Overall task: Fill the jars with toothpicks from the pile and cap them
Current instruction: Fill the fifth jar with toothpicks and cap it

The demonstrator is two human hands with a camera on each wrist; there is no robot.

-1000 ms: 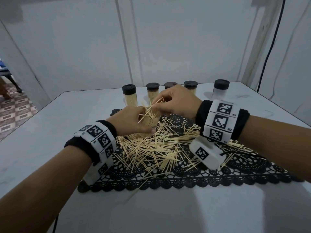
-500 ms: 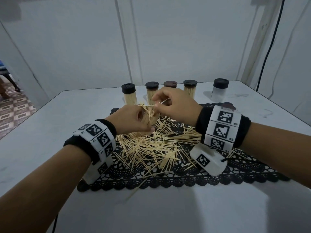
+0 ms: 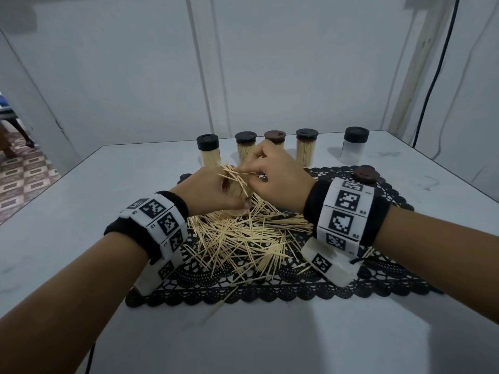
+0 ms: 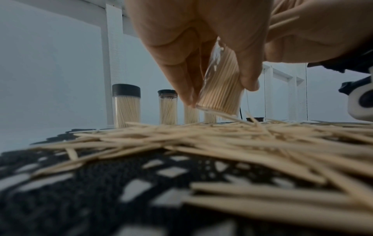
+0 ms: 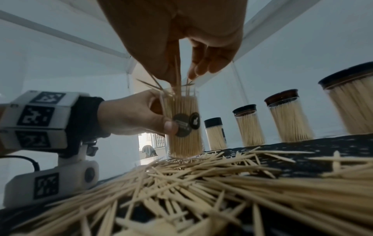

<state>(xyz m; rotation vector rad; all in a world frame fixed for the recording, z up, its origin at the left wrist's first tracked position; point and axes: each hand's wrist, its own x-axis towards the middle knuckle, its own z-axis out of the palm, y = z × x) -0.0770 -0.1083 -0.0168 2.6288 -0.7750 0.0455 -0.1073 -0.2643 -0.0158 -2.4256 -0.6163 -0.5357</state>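
The open jar [image 5: 182, 123] stood upright on the far edge of the toothpick pile [image 3: 243, 238], on the black lace mat [image 3: 283, 287] on the bench [image 3: 270, 341]. The left hand [image 3: 213, 193] gripped it round the barrel, thumb on the dark label, fingers wrapped behind; the base looked to rest on loose sticks rather than flat mat, so it was judged likely to rock if released. The right hand [image 3: 278, 179] pinched a few toothpicks [image 5: 177, 75] between thumb and fingertips just above the mouth, feeding them point-down; several stuck out askew over the rim. The jar appeared nearly full and tightly packed. Judgement: clear, smooth, hard wall, probably slick, light even when full; best held mid-barrel as here, not near the rim where stray ends protrude. Toothpicks are thin, stiff, sharp-tipped and snap if forced, so strays should be aligned, not pushed. A loose brown cap [image 3: 365, 174] lay on the mat at far right. Four filled, capped jars [image 3: 208, 153] and one capped jar, seemingly empty [image 3: 353, 147], stood behind.
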